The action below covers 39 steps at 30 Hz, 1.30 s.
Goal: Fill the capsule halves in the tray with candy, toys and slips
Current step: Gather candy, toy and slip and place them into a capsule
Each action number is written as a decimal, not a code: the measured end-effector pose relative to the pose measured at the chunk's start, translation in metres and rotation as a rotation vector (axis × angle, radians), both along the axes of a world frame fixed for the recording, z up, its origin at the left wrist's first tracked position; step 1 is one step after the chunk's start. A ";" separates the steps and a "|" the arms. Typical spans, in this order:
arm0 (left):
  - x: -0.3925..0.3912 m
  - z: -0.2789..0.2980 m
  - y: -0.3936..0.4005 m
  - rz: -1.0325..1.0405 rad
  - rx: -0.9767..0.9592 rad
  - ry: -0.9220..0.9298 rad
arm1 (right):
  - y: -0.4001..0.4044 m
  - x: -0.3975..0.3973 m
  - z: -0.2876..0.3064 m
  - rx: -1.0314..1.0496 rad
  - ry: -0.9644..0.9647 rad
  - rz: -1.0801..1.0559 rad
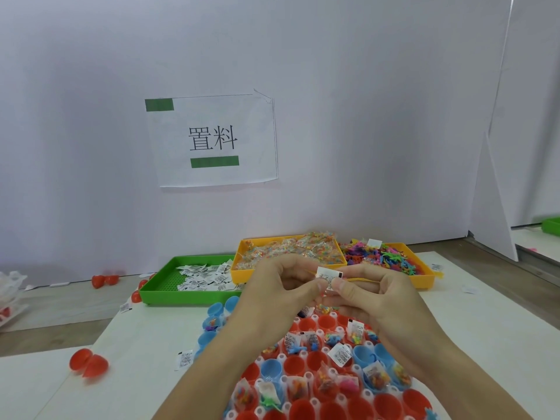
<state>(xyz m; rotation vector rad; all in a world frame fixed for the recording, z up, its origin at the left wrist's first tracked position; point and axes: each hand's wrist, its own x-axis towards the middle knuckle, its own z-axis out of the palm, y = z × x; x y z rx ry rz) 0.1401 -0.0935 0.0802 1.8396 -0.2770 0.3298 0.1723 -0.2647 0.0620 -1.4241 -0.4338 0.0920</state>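
we saw two bare hands raised together above the capsule tray (306, 375), both working one small printed slip (328, 276). the left hand (274, 294) had its fingers curled with thumb and fingertips closing on the slip's lower left edge, and the right hand (375, 298) pinched the same slip from the other side between thumb and forefinger; a thin yellow strand (360, 279) showed by the right fingers, though we could not tell what it was. the slip hung in the air, held just in front of the supply trays and clear of the capsules below. under the wrists the tray carried rows of red capsule halves (316, 359) and a few blue capsule halves (271, 368), some already holding candy packets (327, 383), small toys (295, 348) and slips, others bare. behind the hands we found a green tray (157, 287) scattered with loose slips, an orange tray (242, 268) heaped with wrapped candy, and a second orange tray (425, 278) piled with bright plastic figures. a closed red capsule (88, 364) lay on the white table (145, 344) to the left, with more red capsule pieces (104, 280) near the wall. a paper sign (213, 140) reading "置料" hung on the white partition (91, 116).
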 end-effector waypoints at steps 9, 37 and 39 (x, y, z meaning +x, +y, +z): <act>-0.003 0.002 -0.003 -0.016 -0.161 0.002 | 0.001 -0.002 0.002 0.049 0.055 0.080; -0.007 0.007 -0.004 0.039 -0.070 0.068 | -0.002 0.000 -0.001 -0.128 -0.272 -0.143; -0.007 0.006 -0.004 0.049 -0.092 0.069 | -0.002 0.000 -0.001 -0.096 -0.261 -0.139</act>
